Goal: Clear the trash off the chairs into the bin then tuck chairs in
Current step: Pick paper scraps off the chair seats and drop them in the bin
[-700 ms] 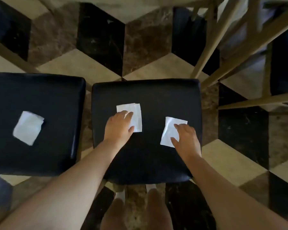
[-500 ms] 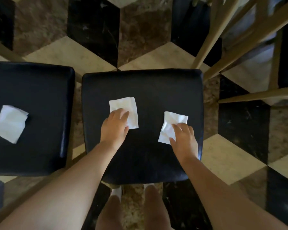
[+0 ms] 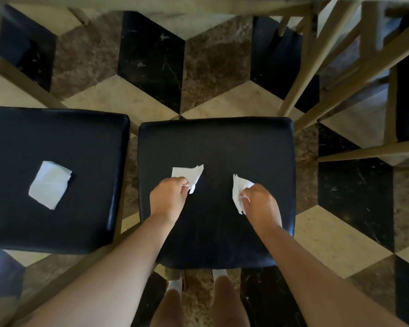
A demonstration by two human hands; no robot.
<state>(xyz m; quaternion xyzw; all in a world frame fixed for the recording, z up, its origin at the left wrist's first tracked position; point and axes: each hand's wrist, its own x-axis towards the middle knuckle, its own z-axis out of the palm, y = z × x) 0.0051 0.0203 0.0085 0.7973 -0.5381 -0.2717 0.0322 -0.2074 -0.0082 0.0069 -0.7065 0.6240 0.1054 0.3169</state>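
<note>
Now pinching napkins (image 3: 188,175) in left hand (image 3: 169,197), right hand (image 3: 261,201) on seat (image 3: 222,142); am judging light, soft, crumpling easily.

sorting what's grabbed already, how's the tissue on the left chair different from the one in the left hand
The tissue on the left chair lies flat and folded into a neat square; the tissue in the left hand is crumpled, its edge bunched up.

No hand touches the first; the left hand pinches the second.

They sit on different seats: the left chair and the middle chair.

Both are white paper tissues on black seats.
</note>
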